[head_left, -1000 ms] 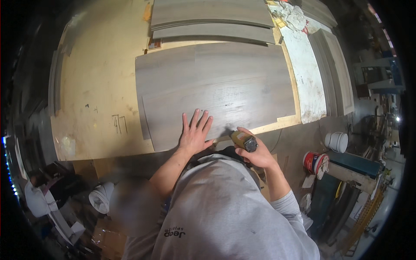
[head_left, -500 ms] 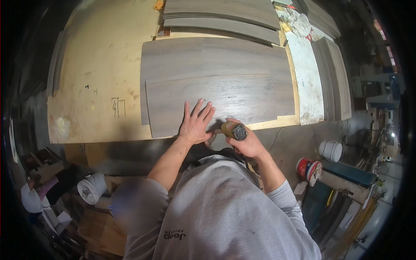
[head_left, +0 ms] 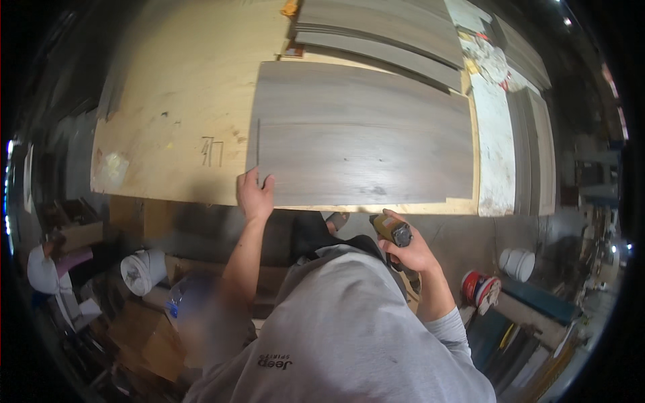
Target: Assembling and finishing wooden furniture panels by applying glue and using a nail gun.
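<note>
**benchguy:** Workshop's pretty packed, but the main thing is the big plywood table (head_left: 168,101) filling the far half of the view. It has pencil marks scribbled near its front edge and a pale smudge toward the near-left corner. Lying flat on it, right of middle, is a wide grey wood-grain panel (head_left: 366,134), its near edge running close along the table's front edge. More grey boards (head_left: 383,30) are stacked at the far side, just past the panel.

**sawdust_sam:** What are the hands doing?

**benchguy:** Left hand (head_left: 254,195) is up at the panel's near-left corner, fingers curled over that corner and the table edge. Looks like a grip on the panel corner, though I can't tell how firmly. Right hand (head_left: 411,252) is off the table, below its front edge and to the right, closed around a yellow and black power tool (head_left: 392,230). The tool's head points up toward the table but sits clear of the panel, not touching it.

**sawdust_sam:** Anything else around?

**benchguy:** A white paint-spattered strip (head_left: 495,144) runs along the right side of the table with crumpled rags at its far end. On the floor to the right there's a red and white bucket (head_left: 480,289) and a white bucket (head_left: 517,262) near each other. To the left, a white roll (head_left: 142,271) and cardboard boxes (head_left: 151,342). The person wears a grey hoodie (head_left: 349,329).
</note>
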{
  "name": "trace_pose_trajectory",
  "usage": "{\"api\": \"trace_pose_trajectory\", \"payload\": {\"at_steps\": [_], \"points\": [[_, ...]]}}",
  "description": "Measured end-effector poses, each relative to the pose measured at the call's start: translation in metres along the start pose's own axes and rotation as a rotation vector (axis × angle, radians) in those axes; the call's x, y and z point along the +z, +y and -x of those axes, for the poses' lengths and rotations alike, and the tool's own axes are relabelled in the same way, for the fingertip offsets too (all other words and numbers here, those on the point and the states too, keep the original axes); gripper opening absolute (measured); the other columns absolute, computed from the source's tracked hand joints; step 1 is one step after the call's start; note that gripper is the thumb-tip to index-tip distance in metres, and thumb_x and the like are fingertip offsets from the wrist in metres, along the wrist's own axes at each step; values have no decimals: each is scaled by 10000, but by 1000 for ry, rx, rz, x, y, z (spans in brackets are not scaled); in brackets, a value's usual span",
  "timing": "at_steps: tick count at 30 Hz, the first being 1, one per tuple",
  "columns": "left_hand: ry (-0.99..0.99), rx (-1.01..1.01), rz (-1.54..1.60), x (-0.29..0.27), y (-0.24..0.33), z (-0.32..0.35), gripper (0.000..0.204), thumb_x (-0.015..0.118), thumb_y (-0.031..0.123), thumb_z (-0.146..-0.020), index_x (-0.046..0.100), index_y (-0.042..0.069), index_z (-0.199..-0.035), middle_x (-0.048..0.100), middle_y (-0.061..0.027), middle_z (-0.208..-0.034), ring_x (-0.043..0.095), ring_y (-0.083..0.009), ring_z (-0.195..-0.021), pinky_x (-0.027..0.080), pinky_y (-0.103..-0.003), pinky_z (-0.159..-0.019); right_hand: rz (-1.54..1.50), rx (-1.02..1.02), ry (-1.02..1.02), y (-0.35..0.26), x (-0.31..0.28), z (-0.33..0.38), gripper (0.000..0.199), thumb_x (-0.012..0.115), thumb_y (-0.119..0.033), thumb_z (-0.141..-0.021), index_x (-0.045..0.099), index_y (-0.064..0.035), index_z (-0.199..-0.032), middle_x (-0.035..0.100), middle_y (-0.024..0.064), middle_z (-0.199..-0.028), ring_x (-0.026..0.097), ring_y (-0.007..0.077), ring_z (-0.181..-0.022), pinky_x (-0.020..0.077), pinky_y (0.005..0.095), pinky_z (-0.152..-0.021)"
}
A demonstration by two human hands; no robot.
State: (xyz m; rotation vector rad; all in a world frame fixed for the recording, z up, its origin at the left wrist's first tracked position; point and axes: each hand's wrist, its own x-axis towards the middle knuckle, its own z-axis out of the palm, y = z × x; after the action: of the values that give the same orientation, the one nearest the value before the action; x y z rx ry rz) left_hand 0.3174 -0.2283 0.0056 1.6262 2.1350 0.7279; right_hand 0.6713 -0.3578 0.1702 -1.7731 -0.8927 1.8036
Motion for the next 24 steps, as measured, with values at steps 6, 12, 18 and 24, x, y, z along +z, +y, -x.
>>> {"api": "trace_pose_trajectory", "payload": {"at_steps": [6, 12, 18, 24], "points": [[-24, -125, 157, 1, 7, -9, 414, 859, 276, -793, 683, 39, -1083, 655, -119, -1039, 626, -316, -1032, 496, -458, -912, -18, -105, -65, -61, 35, -29, 781, 730, -107, -873, 383, -86, -1573, 673, 56, -1018, 549, 93, -613, 462, 245, -522], [-66, -150, 147, -16, 12, -7, 359, 866, 273, -783, 674, 58, -997, 665, -109, -1017, 640, -312, -989, 495, -455, -882, 75, -85, -251, -143, 97, -91, 746, 752, -106, -876, 432, -120, -1549, 631, 44, -928, 529, 93, -560, 451, 257, -511], [-91, -163, 160, -20, 15, -9, 351, 860, 287, -780, 634, 62, -928, 627, -93, -938, 622, -324, -939, 458, -487, -850, 315, -15, -391, -177, 159, -171, 734, 750, -192, -863, 456, -115, -1531, 647, 46, -899, 567, 110, -563, 481, 268, -516], [-33, -139, 199, -26, 16, -9, 340, 844, 268, -784, 631, 66, -955, 626, -99, -969, 617, -328, -991, 449, -492, -906, 504, 44, -379, -178, 180, -196, 749, 773, -260, -836, 479, -127, -1512, 668, 55, -921, 583, 119, -563, 506, 272, -517]]}}
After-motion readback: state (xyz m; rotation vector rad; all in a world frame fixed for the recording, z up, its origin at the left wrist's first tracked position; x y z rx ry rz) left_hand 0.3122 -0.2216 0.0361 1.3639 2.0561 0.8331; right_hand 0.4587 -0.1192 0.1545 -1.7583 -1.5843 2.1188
